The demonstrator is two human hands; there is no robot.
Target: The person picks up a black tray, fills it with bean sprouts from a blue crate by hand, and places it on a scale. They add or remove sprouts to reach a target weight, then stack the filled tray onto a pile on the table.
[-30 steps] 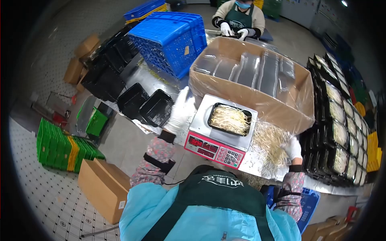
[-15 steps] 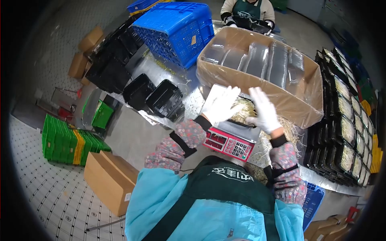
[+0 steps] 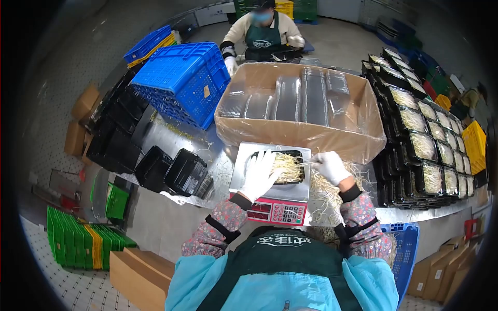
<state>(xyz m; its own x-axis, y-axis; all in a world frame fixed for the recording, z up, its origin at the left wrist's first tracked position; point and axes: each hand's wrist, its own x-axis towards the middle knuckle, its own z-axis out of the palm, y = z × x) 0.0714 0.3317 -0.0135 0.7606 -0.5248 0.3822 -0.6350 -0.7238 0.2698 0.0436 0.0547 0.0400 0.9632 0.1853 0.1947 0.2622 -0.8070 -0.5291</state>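
A black tray of pale bean sprouts [image 3: 288, 167] rests on the metal plate of a red scale [image 3: 277, 211]. My left hand [image 3: 260, 175], in a white glove, lies over the tray's left side with its fingers spread. To the right of the tray, my gloved right hand [image 3: 330, 168] has its fingers drawn together in a pinch on a few sprout strands at the tray's edge. Loose sprouts [image 3: 332, 199] lie on the metal table to the right of the scale, below my right hand.
Behind the scale stands a cardboard box [image 3: 298, 136] of clear plastic lids. Blue crate [image 3: 179, 83] and empty black trays [image 3: 187, 173] are at left; stacked filled trays [image 3: 415, 119] rise at right. A co-worker [image 3: 263, 36] stands across the table.
The view has shifted, showing more of the co-worker. My right hand has gone from open beside the tray to pinching strands at its right edge. My left hand remains spread over the left side.
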